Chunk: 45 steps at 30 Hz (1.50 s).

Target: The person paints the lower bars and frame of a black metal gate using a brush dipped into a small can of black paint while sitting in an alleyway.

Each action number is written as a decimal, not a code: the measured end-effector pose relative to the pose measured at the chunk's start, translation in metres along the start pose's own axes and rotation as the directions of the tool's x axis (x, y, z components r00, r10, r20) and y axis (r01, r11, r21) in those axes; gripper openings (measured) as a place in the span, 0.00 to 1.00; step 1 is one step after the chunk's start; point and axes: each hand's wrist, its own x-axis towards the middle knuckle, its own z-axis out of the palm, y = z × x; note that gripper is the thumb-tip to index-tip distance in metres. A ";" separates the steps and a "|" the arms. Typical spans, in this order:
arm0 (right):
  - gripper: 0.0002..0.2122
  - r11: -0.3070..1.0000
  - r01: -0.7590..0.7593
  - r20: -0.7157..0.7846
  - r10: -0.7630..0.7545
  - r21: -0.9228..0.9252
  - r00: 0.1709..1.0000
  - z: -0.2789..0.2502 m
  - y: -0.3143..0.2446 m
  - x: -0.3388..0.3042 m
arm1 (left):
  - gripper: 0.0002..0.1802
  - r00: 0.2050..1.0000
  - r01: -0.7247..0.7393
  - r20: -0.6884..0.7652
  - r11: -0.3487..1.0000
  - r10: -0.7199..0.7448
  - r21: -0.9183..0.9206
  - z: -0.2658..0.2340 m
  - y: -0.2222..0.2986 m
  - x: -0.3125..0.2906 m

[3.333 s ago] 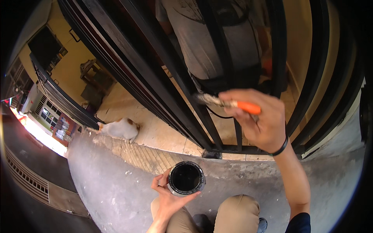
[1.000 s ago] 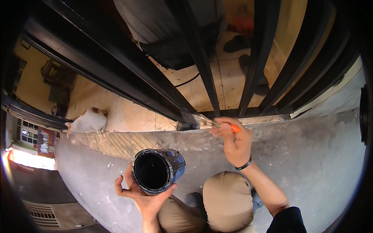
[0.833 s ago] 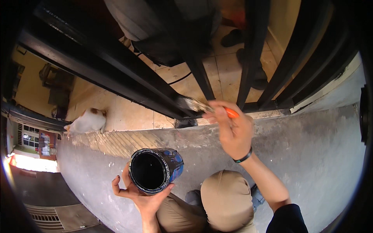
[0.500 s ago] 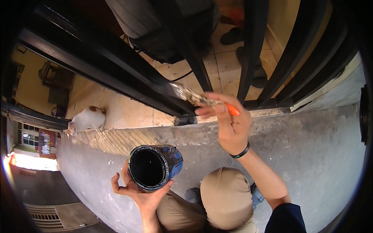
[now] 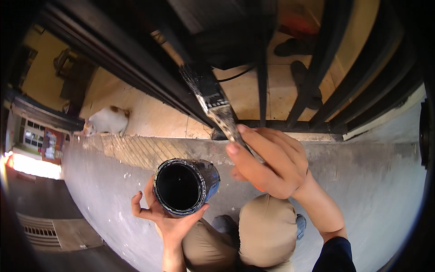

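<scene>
My left hand (image 5: 170,224) grips an open paint can (image 5: 212,180) from below and the side, its dark mouth tilted toward me. Black paint (image 5: 178,187) shows inside, and dried drips coat the rim. In my right hand (image 5: 276,163) is a paintbrush (image 5: 217,106), fingers closed round its handle. Its wide black bristles point up and left, close against a dark bar of the metal gate (image 5: 136,75); whether they touch it I cannot tell. Most of the orange handle end is hidden by my palm.
A white and brown cat (image 5: 108,121) crouches on the tiled floor (image 5: 158,120) beyond the gate, at left. Shoes (image 5: 299,75) lie behind the bars. Rough grey concrete (image 5: 118,199) spreads round my bent knees (image 5: 267,229).
My right hand has turned over and come nearer, so the brush's broad side now shows. The paint can has shifted slightly right and up in my left hand. The view has moved a little.
</scene>
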 end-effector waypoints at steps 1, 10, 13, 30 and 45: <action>0.14 0.995 0.090 -0.010 -0.091 -0.034 0.996 0.001 0.000 -0.003 | 0.79 1.000 0.011 -0.022 1.000 -0.011 0.006 0.000 0.001 0.001; 0.16 0.999 0.028 0.499 -0.002 -0.045 0.866 0.015 0.020 -0.090 | 0.79 0.999 -0.005 -0.053 0.999 0.003 -0.035 0.008 -0.006 -0.002; 0.16 0.997 -0.079 0.428 0.068 0.008 0.901 0.018 0.040 -0.055 | 0.79 0.999 -0.005 -0.049 0.999 0.003 -0.046 0.007 -0.005 -0.001; 0.20 0.976 0.178 0.428 -0.109 -0.123 0.897 -0.016 0.023 0.006 | 0.81 0.998 -0.046 -0.034 0.996 0.044 -0.079 0.005 -0.017 -0.006; 0.18 0.771 0.539 0.283 -0.463 -0.339 0.840 -0.053 0.012 0.196 | 0.73 0.987 -0.105 0.112 0.990 0.115 -0.096 0.023 -0.001 0.008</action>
